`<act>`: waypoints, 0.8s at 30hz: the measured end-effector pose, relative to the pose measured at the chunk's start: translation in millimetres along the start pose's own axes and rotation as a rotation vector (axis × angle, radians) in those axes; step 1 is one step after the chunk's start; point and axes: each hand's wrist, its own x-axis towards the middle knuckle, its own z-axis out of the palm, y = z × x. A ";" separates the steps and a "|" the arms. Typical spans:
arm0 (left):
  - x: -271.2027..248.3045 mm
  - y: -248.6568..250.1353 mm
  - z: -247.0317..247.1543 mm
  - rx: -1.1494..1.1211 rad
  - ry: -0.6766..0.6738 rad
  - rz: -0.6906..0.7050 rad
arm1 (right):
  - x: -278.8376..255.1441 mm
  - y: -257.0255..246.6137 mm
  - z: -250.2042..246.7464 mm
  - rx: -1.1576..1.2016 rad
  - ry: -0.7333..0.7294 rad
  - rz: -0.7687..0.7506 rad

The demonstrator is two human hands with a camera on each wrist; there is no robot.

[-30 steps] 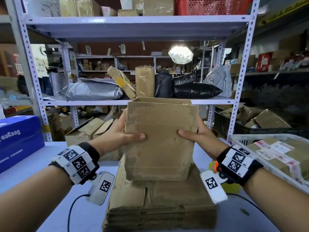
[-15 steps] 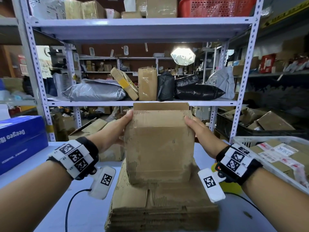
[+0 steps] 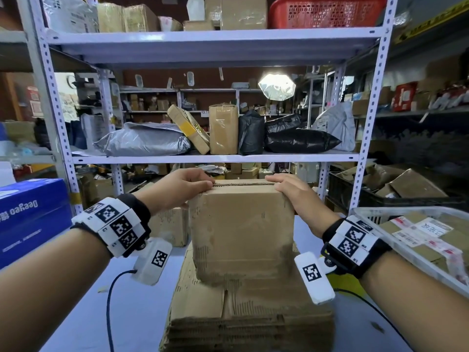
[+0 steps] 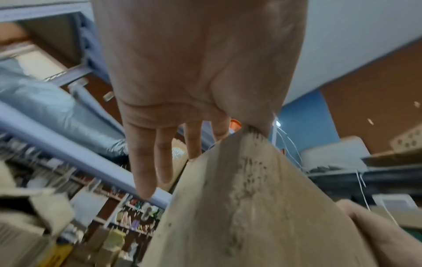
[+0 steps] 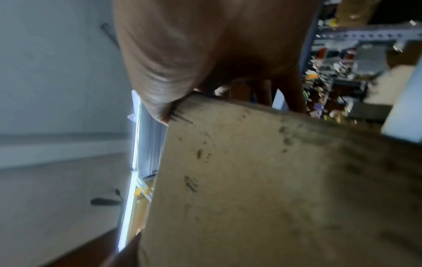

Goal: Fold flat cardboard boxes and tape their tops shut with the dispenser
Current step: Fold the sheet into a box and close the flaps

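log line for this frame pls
step: closing top flaps | left hand: pressing box top | right hand: same | box on flat stack | untaped

Box (image 3: 241,232): matt brown corrugated cardboard, scuffed and pitted. Flat stack (image 3: 248,313) beneath: same rough board, frayed edges. Shelving (image 3: 215,44): smooth painted perforated metal. Shelf bags (image 3: 142,142): glossy crinkled plastic.

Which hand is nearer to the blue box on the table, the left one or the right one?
Left. The left hand presses the upright cardboard box's top on the side toward the blue box; the right hand presses the far side.
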 end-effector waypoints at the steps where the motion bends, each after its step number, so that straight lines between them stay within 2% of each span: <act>1: 1.9 2.5 0.0 0.082 0.017 0.012 | 0.1 0.4 0.1 -0.040 0.003 -0.022; 6: 12.3 28.9 3.8 0.512 0.048 0.107 | 4.4 3.8 -3.7 -0.165 -0.009 -0.063; 7: 14.2 35.8 7.6 0.534 0.010 0.153 | 4.8 5.1 -5.5 -0.189 -0.018 -0.070; 9: 18.3 47.6 18.9 0.522 -0.151 0.202 | 5.7 7.4 -9.2 -0.249 -0.038 -0.083; 11: 21.5 51.6 31.0 0.603 -0.317 0.147 | 6.9 9.9 -12.8 -0.310 -0.066 -0.092; 13: 24.3 50.5 36.6 0.680 -0.395 0.087 | 8.0 11.1 -14.5 -0.367 -0.100 -0.096; 21: 25.8 45.1 32.9 0.674 -0.433 0.044 | 9.7 6.3 -13.2 -0.413 -0.160 -0.109; 24: 27.8 43.3 33.0 0.668 -0.418 0.047 | 2.4 17.8 -20.5 -0.287 -0.127 -0.065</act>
